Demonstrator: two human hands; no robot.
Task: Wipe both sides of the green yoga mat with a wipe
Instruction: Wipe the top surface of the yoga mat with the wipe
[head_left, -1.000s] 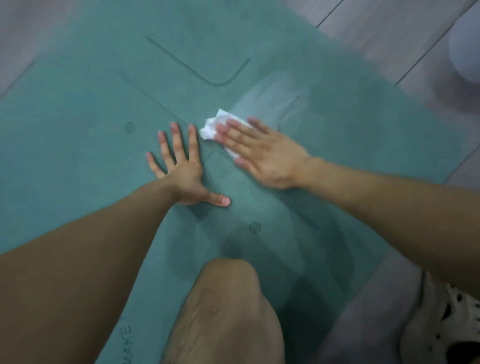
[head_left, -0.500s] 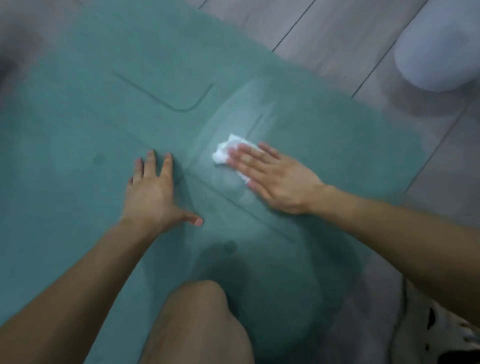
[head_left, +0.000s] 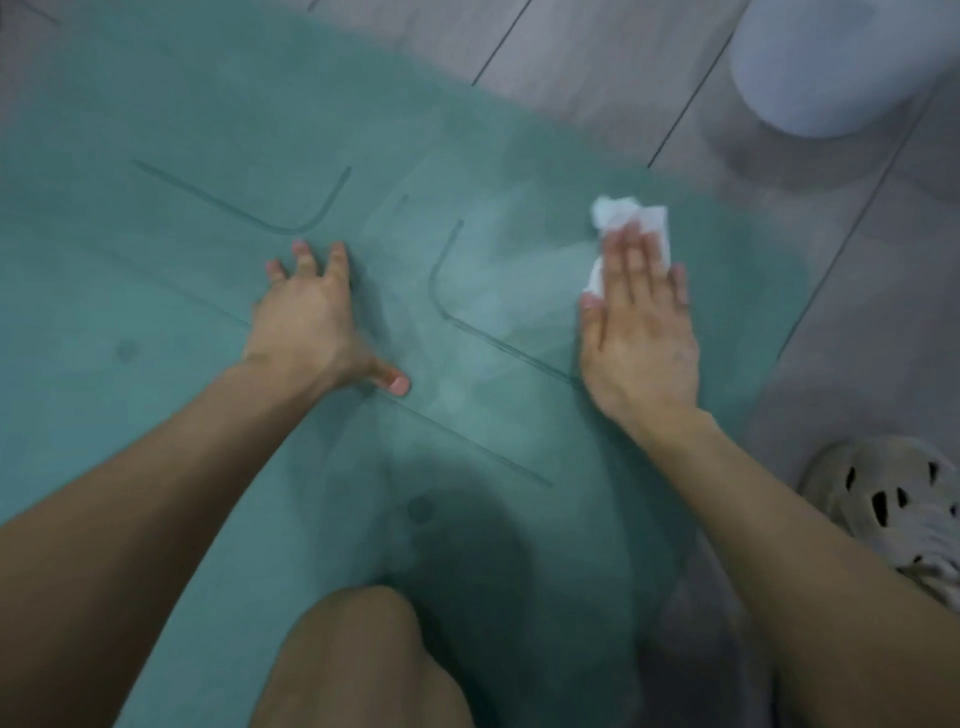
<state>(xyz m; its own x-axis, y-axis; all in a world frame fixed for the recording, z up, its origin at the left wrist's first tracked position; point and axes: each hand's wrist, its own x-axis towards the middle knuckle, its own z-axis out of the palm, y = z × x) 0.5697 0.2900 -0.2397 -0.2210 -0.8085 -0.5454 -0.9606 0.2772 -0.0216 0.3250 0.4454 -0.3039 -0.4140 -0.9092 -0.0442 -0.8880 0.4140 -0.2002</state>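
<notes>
Entry, head view. The right hand is lying flat, fingers straight and close together, pressing the wipe onto the green yoga mat near its right edge; nothing is curling round the wipe. The left hand is bracing on the mat further left, fingers splayed, tips slightly bent, thumb pointing right, holding nothing.

I am judging the wipe thin, soft and very light. It is white and crumpled, poking out beyond the fingertips, and likely to bunch unless I keep it under flat fingers.

The mat is lying spread on the floor. It looks thin, matte and limp, probably grippy rather than slick. For turning it, I am favouring a hold at the right edge or a corner, expecting it to flop.

Darker lines with rounded corners and small dots are marking its surface; a paler sheen around the wipe is possibly moisture.

Grey planks are surrounding it. A beige perforated shoe is sitting near right, and a pale rounded object, unidentifiable, far right.
</notes>
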